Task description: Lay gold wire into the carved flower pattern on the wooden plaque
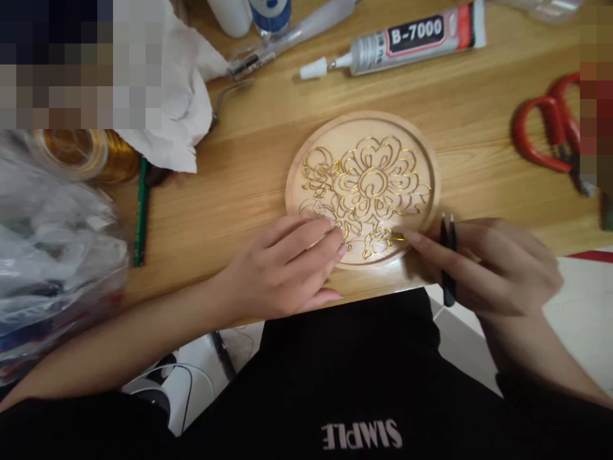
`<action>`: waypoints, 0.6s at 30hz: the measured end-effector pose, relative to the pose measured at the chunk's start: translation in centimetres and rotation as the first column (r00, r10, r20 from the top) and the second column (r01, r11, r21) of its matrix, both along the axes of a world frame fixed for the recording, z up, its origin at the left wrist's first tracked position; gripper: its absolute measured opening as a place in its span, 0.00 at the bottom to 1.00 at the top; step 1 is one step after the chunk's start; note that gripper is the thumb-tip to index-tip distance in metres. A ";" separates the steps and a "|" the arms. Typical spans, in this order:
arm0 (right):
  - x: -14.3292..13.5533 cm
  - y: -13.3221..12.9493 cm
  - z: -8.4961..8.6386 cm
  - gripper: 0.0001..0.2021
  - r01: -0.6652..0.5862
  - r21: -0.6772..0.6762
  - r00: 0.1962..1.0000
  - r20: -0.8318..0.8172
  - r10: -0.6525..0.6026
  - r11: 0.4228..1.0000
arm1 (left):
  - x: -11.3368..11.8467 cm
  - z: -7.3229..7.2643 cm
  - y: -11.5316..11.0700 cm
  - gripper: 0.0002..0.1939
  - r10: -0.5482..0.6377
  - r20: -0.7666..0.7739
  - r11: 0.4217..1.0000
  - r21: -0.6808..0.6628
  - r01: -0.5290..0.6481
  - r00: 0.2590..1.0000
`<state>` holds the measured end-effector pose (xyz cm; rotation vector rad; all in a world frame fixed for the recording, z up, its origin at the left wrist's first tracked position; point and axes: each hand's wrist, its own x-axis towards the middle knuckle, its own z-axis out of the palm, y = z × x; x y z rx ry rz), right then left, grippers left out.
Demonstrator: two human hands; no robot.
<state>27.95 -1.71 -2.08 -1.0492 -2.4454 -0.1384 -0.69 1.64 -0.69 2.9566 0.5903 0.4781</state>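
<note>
left hand [287, 268] pressing fingertips flat, uncurled, on disc [363, 187] lower rim | right hand [483, 265] pinching black tweezers [449, 259], tips pointing away, just right of disc | disc lying near tabletop [239, 191] front edge, both hands touching

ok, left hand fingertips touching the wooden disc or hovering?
Touching. The head view shows the left hand with fingertips lying on the near edge of the wooden disc, no gap visible.

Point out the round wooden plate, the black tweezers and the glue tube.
round wooden plate [426, 160], head view, bare right rim.
black tweezers [449, 255], head view, mid-shaft.
glue tube [416, 35], head view, its label.
</note>
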 end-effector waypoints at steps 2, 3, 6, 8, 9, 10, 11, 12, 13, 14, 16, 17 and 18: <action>-0.1 0.1 0.1 0.19 -0.012 0.007 1.000 -0.003 0.012 1.000 | 0.0 -0.1 -0.1 0.21 0.001 -0.001 1.000 -0.004 -0.001 1.000; -0.1 0.2 0.1 0.18 -0.021 0.009 1.000 -0.005 0.021 1.000 | -0.1 -0.1 -0.1 0.21 -0.001 0.004 1.000 0.002 0.001 1.000; -0.3 0.4 0.2 0.16 -0.041 0.007 0.999 -0.008 0.041 0.999 | -0.1 -0.1 0.0 0.21 -0.009 0.011 1.000 0.012 0.009 1.000; -0.3 0.4 0.3 0.16 -0.057 -0.002 0.998 -0.016 0.057 0.998 | 0.0 -0.2 0.0 0.20 -0.013 0.016 1.000 0.011 0.013 1.000; -0.4 0.3 0.4 0.16 -0.064 -0.008 0.998 -0.020 0.064 0.998 | 0.0 -0.2 0.1 0.19 -0.013 0.022 1.000 0.014 0.013 1.000; -0.4 0.3 0.4 0.17 -0.070 -0.019 0.997 -0.022 0.069 0.997 | 0.1 -0.2 0.1 0.18 -0.010 0.029 1.000 0.016 0.010 1.000; -0.4 0.2 0.5 0.17 -0.072 -0.029 0.997 -0.023 0.071 0.997 | 0.1 -0.3 0.1 0.16 -0.006 0.036 1.000 0.019 0.006 0.999; -0.5 0.0 0.6 0.18 -0.069 -0.038 0.997 -0.025 0.068 0.997 | 0.2 -0.3 0.1 0.14 -0.003 0.046 1.000 0.024 0.002 0.999; -0.5 -0.1 0.7 0.18 -0.065 -0.047 0.998 -0.028 0.064 0.997 | 0.3 -0.3 0.1 0.12 0.004 0.059 1.000 0.027 -0.005 0.998; -0.6 -0.3 0.8 0.18 -0.062 -0.060 0.998 -0.030 0.060 0.996 | 0.3 -0.3 0.1 0.10 0.010 0.075 1.000 0.027 -0.012 0.997; -0.8 -0.7 0.9 0.17 -0.056 -0.079 0.998 -0.046 0.052 0.995 | 0.4 -0.3 0.2 0.08 0.018 0.097 1.000 0.016 -0.020 0.995; -0.9 -0.9 0.9 0.17 -0.054 -0.094 0.997 -0.055 0.049 0.994 | 0.4 -0.3 0.2 0.08 0.019 0.103 1.000 0.005 -0.020 0.995; -1.1 -1.1 0.8 0.17 -0.053 -0.109 0.997 -0.064 0.047 0.993 | 0.4 -0.3 0.2 0.09 0.018 0.106 1.000 -0.007 -0.018 0.994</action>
